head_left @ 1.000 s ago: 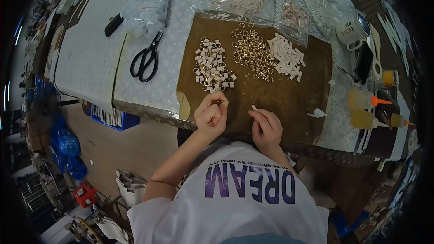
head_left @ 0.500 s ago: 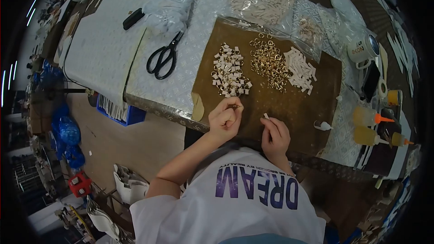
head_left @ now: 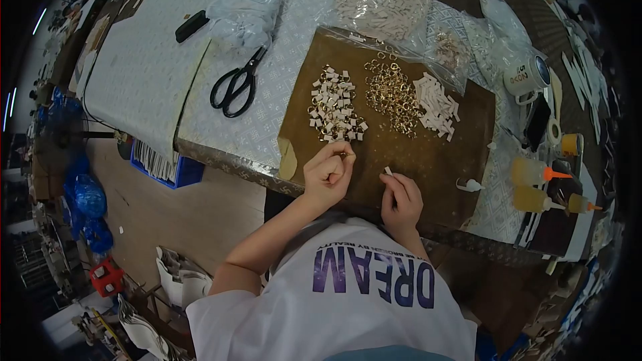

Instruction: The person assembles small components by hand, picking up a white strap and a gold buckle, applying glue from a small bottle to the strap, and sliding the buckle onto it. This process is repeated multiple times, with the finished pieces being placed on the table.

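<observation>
My left hand (head_left: 328, 175) is closed in a pinch on a small gold ring (head_left: 346, 154), mostly hidden by the fingertips. To its right, my right hand (head_left: 402, 202) pinches a short white strip (head_left: 388, 170), whose end sticks up past the fingers. Both hands are over the near part of a brown mat (head_left: 435, 177). Just beyond my left hand lies a heap of gold rings with white tabs on them (head_left: 334, 108). A pile of bare gold rings (head_left: 391, 97) sits in the middle, beside a pile of loose white strips (head_left: 436, 105).
Black scissors (head_left: 234, 87) lie left of the mat. Clear bags of white pieces (head_left: 382, 3) rest at the back. On the right are a mug (head_left: 527, 79), glue bottles (head_left: 529, 172), a roll of tape (head_left: 554, 131) and a small white nozzle-tipped container (head_left: 470, 186).
The whole view has shifted slightly, with the table's things sitting a little further left. Both hands keep their pinches, the ring in the left and the strip in the right.
</observation>
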A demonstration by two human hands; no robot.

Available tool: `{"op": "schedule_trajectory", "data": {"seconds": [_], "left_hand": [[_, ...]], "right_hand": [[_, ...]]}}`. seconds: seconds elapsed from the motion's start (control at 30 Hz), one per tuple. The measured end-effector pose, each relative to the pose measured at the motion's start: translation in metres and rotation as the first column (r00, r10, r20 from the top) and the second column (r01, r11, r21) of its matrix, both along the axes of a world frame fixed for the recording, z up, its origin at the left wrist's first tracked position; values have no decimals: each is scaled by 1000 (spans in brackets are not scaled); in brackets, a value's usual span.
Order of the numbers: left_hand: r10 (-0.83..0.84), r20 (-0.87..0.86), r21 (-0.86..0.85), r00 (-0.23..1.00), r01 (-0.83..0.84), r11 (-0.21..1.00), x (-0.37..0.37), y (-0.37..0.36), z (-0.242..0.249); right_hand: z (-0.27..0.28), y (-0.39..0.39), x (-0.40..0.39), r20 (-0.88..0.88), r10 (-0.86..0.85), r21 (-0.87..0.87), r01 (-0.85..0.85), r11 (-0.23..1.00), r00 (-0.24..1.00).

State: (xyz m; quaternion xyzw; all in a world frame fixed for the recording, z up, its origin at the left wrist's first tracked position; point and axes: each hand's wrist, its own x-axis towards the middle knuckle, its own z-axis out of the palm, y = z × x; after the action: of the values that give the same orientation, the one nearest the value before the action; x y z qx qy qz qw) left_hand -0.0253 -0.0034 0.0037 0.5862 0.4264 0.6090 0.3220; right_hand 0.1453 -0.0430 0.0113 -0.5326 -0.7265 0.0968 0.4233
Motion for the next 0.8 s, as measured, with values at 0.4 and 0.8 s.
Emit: {"op": "schedule_trajectory", "data": {"seconds": [0.4,0.8], "left_hand": [[-217,245,-187,945,266,946,-5,-21,14],[-248,47,-122,968,252,960,-9,-26,26]], "right_hand": [[40,4,1,-639,-72,-390,-242,888,766],[41,7,-7,-343,148,-283,-252,926,928]]}}
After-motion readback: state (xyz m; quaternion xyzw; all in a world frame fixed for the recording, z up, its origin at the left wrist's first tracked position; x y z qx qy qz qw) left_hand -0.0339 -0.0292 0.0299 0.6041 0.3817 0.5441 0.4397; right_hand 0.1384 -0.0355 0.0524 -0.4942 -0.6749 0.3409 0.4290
